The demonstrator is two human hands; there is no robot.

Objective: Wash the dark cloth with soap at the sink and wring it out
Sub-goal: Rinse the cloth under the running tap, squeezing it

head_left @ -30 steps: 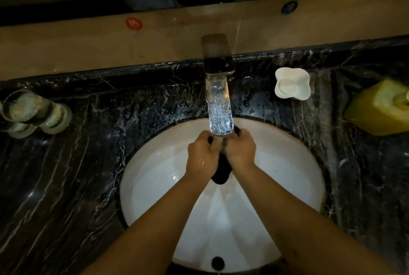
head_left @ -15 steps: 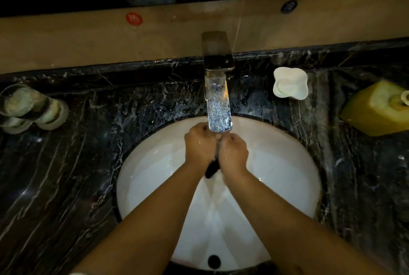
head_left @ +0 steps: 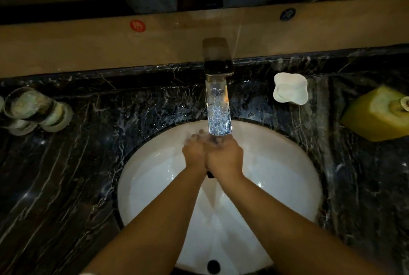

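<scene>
Both hands meet under the tap [head_left: 218, 97] at the 12 o'clock side of the sink [head_left: 287, 175]. The left hand [head_left: 194, 153] and right hand [head_left: 225, 156] are pressed side by side, each grip curled and clamped on the cloth [head_left: 210, 174] between them. Only a small dark end of the cloth shows, poking out below the wrists at the centre of the bowl; the rest is hidden inside the hands. The left fingertips [head_left: 194, 137] are blurred just under the spout.

Open room lies mostly in the white bowl: wide bare porcelain at 3 and 9 o'clock of the hands, and more toward 6 o'clock, where the forearms cross it and a dark overflow hole [head_left: 213, 266] sits by the near rim. At 12 o'clock the spout hangs just above the knuckles, so room there is tight.

The counter [head_left: 66, 186] is black veined marble, wet with splashes around the bowl's rim. At 1 o'clock a white soap dish [head_left: 290, 89] stands near the tap. At 3 o'clock, well apart, is a yellow bottle [head_left: 376, 115] at the frame edge. At 9 o'clock stand clear glasses [head_left: 33, 108]. Behind the tap runs a tan backsplash [head_left: 88, 47] bearing a red sticker [head_left: 137, 26] and a dark sticker [head_left: 287, 14], under a dark ledge. The light is dim.
</scene>
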